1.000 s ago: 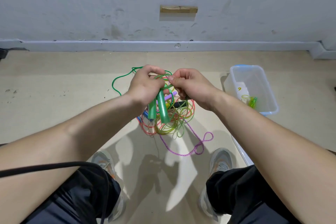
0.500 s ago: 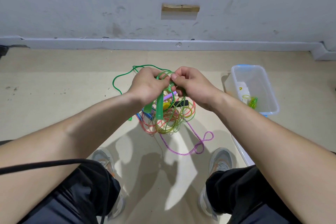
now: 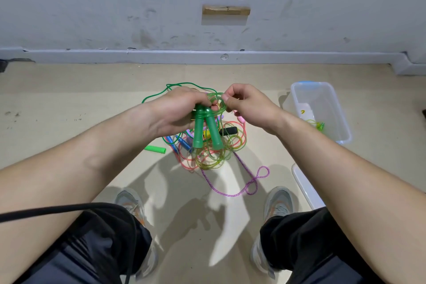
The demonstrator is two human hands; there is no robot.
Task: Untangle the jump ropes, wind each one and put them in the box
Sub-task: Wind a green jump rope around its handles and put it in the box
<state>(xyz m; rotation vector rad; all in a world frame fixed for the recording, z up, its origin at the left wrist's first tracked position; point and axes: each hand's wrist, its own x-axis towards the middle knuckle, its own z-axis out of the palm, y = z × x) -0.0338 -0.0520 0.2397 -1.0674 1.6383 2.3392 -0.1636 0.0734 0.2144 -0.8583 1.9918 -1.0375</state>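
Left hand grips both green handles; right hand pinches their coiled green cord. Beneath my hold, tangled ropes crowd the beige floor; box to its right, grey wall beyond.

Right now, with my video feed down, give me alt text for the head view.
The left hand grips two green handles together while the right hand pinches their green cord, looped above them. Below, on the floor, lies a tangle of coloured ropes; a clear box to the right holds one wound yellow-green rope.
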